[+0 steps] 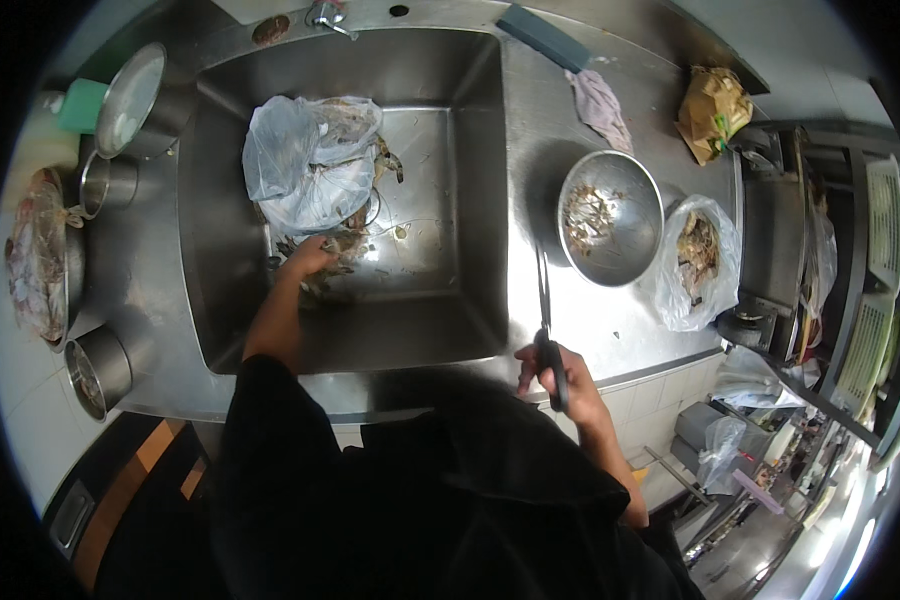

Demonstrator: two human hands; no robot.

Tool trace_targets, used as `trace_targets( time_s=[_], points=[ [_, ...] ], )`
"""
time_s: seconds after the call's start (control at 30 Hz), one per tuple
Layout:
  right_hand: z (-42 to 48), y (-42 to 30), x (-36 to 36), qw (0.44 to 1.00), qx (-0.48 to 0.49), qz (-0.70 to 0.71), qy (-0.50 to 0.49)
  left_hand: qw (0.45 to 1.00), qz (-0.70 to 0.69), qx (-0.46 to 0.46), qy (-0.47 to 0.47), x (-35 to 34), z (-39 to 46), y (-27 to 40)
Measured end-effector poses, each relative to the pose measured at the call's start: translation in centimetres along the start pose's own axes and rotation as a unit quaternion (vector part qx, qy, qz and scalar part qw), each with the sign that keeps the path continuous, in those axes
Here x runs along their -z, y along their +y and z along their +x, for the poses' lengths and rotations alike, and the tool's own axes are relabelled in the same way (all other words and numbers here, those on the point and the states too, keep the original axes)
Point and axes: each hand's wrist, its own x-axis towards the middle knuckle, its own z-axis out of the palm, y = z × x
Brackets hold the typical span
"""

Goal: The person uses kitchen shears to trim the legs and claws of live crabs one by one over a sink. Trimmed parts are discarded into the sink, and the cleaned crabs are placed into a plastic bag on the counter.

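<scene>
My left hand (311, 256) reaches down into the steel sink (420, 322), touching a pile of what look like raw shrimp (352, 244); whether its fingers grip one I cannot tell. Beside it in the sink lie clear plastic bags (315, 161) with more shrimp at their edge. My right hand (570, 379) holds black-handled scissors (545, 300) over the counter's front edge, blades pointing away from me. Beyond the blades stands a steel bowl (619, 225) with small pale and brown scraps in it. Right of the bowl, an open plastic bag (701, 262) holds brownish shell-like scraps.
A grey-blue block (544, 37), a pink cloth (600, 109) and a brown paper bag (712, 112) lie at the back right. The faucet (331, 16) is behind the sink. Steel pots (109, 367) and a bagged lump of meat or fish (39, 255) stand at the left.
</scene>
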Motion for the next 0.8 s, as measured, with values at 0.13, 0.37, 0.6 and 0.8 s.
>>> trace_targets(
  time_s=[0.13,0.37,0.6,0.8],
  points=[
    [-0.2,2.7,0.0,0.974,0.032,0.199,-0.101,0.975,-0.197,-0.051,-0.093,6.8,-8.3,15.9],
    [0.7,1.0,-0.7,0.917,0.096,0.288,-0.257,0.867,-0.367,-0.32,-0.11,7.7,-17.1,36.0],
    [-0.2,0.1,3.4,0.958,0.152,0.236,-0.062,0.871,-0.281,-0.392,-0.097,3.7,-21.8,46.1],
    [-2.2,-0.6,7.2,0.978,0.149,0.143,0.002,0.909,-0.166,-0.369,-0.095,2.5,-23.1,48.3]
  ],
)
